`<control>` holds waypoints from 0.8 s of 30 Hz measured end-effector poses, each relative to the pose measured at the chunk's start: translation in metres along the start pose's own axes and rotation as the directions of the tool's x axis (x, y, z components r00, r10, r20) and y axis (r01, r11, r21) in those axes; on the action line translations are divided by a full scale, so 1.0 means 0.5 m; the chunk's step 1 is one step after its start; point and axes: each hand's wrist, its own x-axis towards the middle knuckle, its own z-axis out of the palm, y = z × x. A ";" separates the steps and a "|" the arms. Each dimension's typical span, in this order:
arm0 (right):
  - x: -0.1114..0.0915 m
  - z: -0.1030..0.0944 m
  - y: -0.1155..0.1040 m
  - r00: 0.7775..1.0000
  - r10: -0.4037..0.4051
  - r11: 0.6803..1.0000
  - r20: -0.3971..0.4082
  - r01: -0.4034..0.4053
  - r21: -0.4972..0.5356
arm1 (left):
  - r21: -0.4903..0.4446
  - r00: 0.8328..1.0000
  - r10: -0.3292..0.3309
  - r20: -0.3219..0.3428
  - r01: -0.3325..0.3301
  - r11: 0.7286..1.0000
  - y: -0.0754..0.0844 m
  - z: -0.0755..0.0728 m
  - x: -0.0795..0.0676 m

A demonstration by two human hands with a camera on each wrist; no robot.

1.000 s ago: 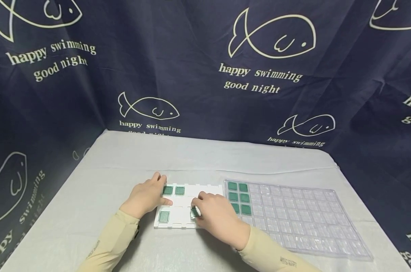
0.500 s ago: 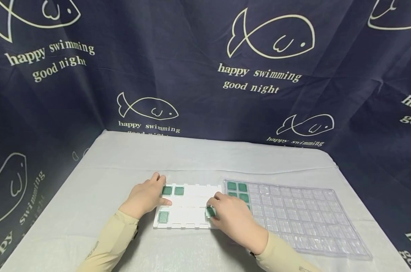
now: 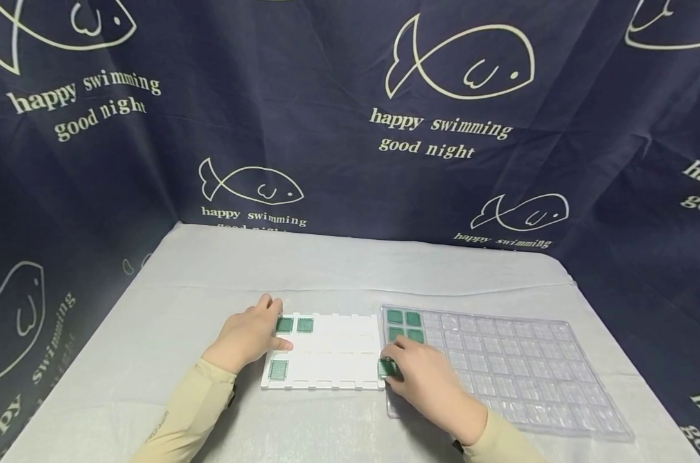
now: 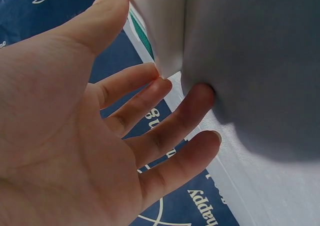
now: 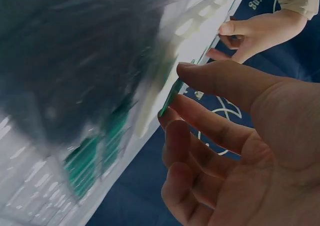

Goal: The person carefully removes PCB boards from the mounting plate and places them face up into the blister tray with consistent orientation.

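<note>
Between thumb and fingertips, my right hand [image 3: 427, 382] pinches a small square green circuit board [image 3: 387, 368], tilted, at the seam between the white tray [image 3: 332, 366] and the clear compartment tray [image 3: 514, 379]. The right wrist view shows the board [image 5: 172, 96] nearly edge-on. My left hand [image 3: 244, 337] rests at the white tray's left side, thumb on its top and fingers near the far left corner; in the left wrist view the fingers [image 4: 172, 131] are loosely extended. Three green boards lie in the white tray, including one at front left [image 3: 278, 370].
Several green boards [image 3: 413, 318] fill compartments at the clear tray's far left; my right hand hides part of that side. A pale cloth covers the table [image 3: 234, 263]. A dark blue fish-print curtain [image 3: 338, 116] hangs behind and at the sides.
My right hand has carried the green board rightward across the white tray to the clear tray's left edge. My left hand has stayed in place.
</note>
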 end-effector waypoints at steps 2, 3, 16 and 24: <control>-0.007 0.000 0.007 1.000 0.017 1.000 0.007 -0.017 0.000 | 0.000 1.000 0.004 -0.003 -0.004 1.000 0.000 0.000 -0.001; -0.010 0.001 0.009 1.000 0.027 1.000 0.012 -0.027 0.002 | -0.001 1.000 0.004 -0.003 -0.004 1.000 0.001 0.000 -0.001; -0.029 0.009 0.035 0.993 0.112 0.994 0.038 -0.112 0.002 | -0.010 1.000 0.001 0.000 -0.001 1.000 0.001 0.001 0.000; -0.030 0.008 0.037 0.992 0.114 0.994 0.048 -0.113 -0.008 | -0.009 1.000 -0.005 0.004 0.005 1.000 0.001 0.003 0.002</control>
